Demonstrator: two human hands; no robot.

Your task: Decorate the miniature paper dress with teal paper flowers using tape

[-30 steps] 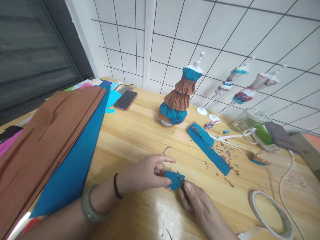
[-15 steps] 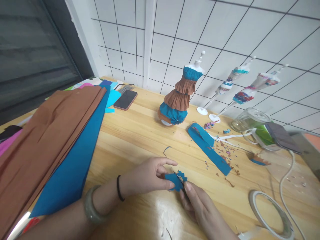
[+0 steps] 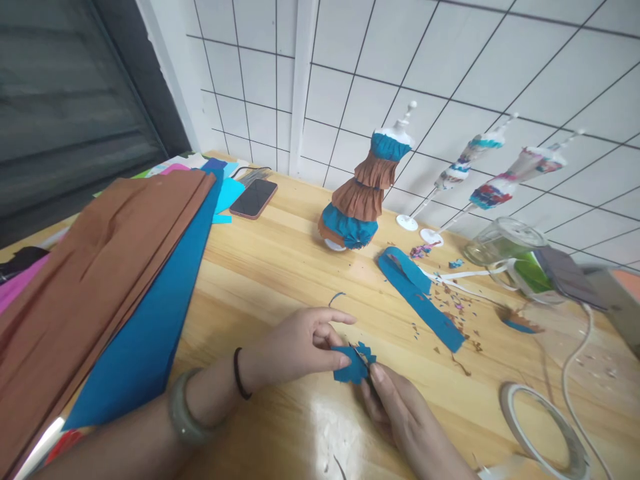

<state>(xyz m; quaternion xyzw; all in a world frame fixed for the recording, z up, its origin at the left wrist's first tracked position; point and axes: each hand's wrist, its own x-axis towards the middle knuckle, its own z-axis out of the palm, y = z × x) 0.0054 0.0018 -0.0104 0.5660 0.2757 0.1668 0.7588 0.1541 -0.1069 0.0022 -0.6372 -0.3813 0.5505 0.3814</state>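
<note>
My left hand (image 3: pixel 315 340) pinches a small piece of blue crepe paper (image 3: pixel 346 368) between thumb and fingers, with its index finger stretched out above. The paper's far edge is notched. In my right hand (image 3: pixel 400 407) is a pair of small dark scissors (image 3: pixel 371 381), mostly covered by the fingers. Their blades lie across the blue paper, close to my left thumb. Beyond the hands stands a mini dress form (image 3: pixel 367 180) in a tiered brown and blue paper dress with a blue rosette near the hem.
Brown crepe paper (image 3: pixel 100 267) and blue sheets (image 3: pixel 145 340) lie at left, near a phone (image 3: pixel 254 199). At right are a blue strip (image 3: pixel 425 307), paper scraps (image 3: pixel 453 303), a tape roll (image 3: pixel 515 420), a glass jar (image 3: pixel 505 239) and a white cable (image 3: pixel 567 373). Two more dress forms (image 3: pixel 520 177) lean near the tiled wall.
The view has shifted slightly. Both hands keep nearly the same pose on the blue paper and the scissors.
</note>
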